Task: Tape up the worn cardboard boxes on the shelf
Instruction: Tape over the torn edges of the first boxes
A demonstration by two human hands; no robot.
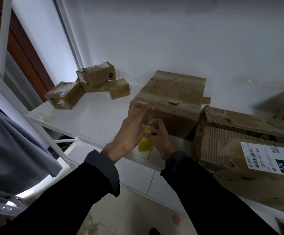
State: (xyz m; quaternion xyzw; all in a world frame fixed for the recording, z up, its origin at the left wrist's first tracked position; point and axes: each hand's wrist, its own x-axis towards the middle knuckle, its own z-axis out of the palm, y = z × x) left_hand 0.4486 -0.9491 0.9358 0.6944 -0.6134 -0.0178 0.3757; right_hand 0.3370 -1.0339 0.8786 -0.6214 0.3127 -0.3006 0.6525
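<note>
Dark sleeves fill the bottom of my view, running up from six o'clock to both hands, which meet over the front edge of the white shelf (90,114). My right hand (160,138) is curled round a yellow tape dispenser (144,145), holding it just in front of the shelf edge. My left hand (132,128) is spread, its upper fingers loose and apart, while thumb and a lower finger seem to meet at the dispenser's top; motion blur keeps me from saying whether they pinch a tape end.

Straight ahead at twelve o'clock stands the tall brown cardboard box with scuffed, peeling top (173,99), just behind my hands. At three o'clock, touching it, lies the torn corrugated box with a white shipping label (249,150), its outer paper stripped to the fluting. Far off at ten o'clock sits a cluster of small brown cardboard boxes (88,87), already glossy with clear tape by the look of them. A grey garment (10,141) hangs at nine o'clock.

I judge the step in hand to be drawing out a fresh length of tape, with the tall box the likely target. The next move calls for a firm hold on the free end, then carrying it onto the box's worn top edge and pressing it flat while the dispenser feeds.
</note>
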